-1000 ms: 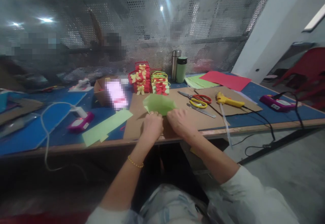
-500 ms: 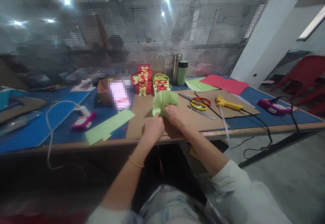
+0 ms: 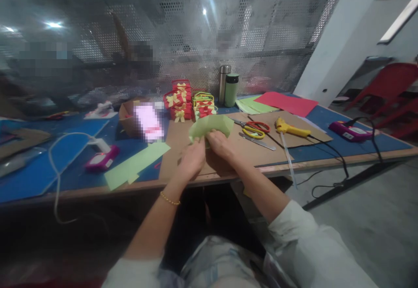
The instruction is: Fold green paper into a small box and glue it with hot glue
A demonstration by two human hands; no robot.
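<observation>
A sheet of light green paper (image 3: pixel 212 125) is bent upward in front of me above the brown cardboard (image 3: pixel 174 161). My left hand (image 3: pixel 193 155) grips its near edge on the left, fingers closed. Close beside it, my right hand (image 3: pixel 219 143) is closed on the same paper, fingers curled over its near side. The lower part of the paper is hidden behind my hands. To the right lie scissors (image 3: pixel 256 129) with red and yellow handles, and a metal blade (image 3: pixel 257 141) just below them.
A yellow glue gun (image 3: pixel 292 129) with its cord rests at the right. Small red boxes with bows (image 3: pixel 180 100) and two bottles (image 3: pixel 231 91) stand behind. Green strips (image 3: pixel 139 164), a phone (image 3: pixel 148 122) and a purple power block (image 3: pixel 102 158) lie left. Red paper (image 3: pixel 287 103) lies at the back right.
The green paper has gone from standing fairly flat to a wider, curved shape leaning over my hands. Both hands remain on it, closer together. The view has shifted slightly.
</observation>
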